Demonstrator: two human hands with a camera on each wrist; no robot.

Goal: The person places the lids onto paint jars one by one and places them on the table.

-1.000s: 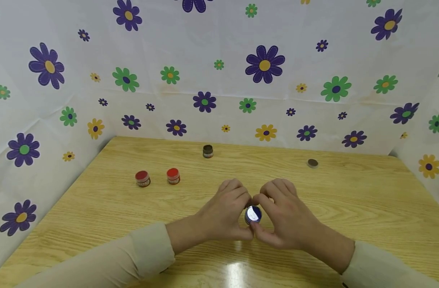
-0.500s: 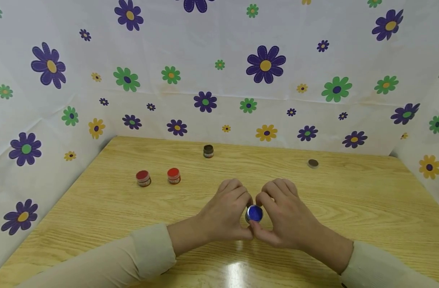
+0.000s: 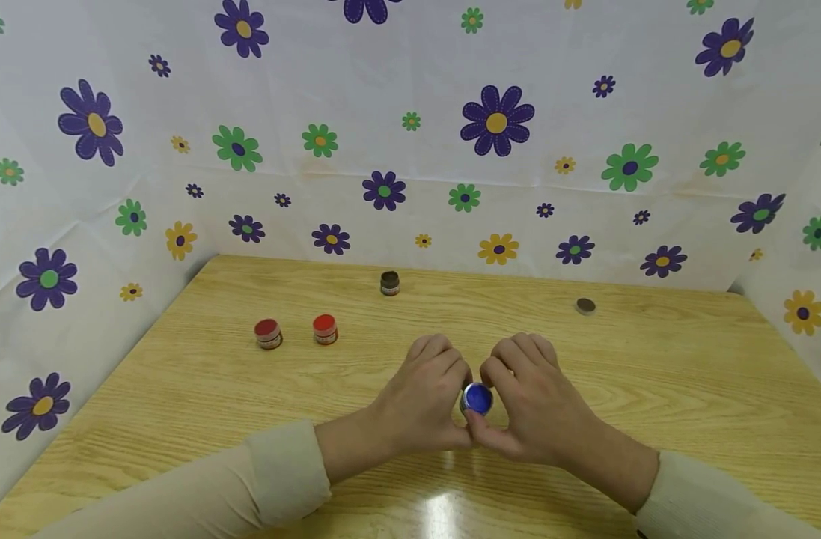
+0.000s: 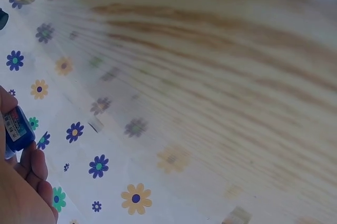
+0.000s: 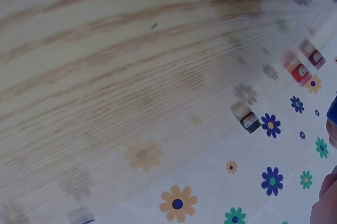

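Resting on the table, your left hand and right hand pinched the blue jar between their curled fingers, near the front middle. Two red jars stood left; a dark jar and lid lay behind.

Pale wooden table, glossy with light glare, white flower-printed sheet walls on three sides

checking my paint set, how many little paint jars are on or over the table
4: a dark red jar and a red jar at left, a brown jar at the back, and a blue jar held between both hands. The dark disc at right looks like a loose lid.
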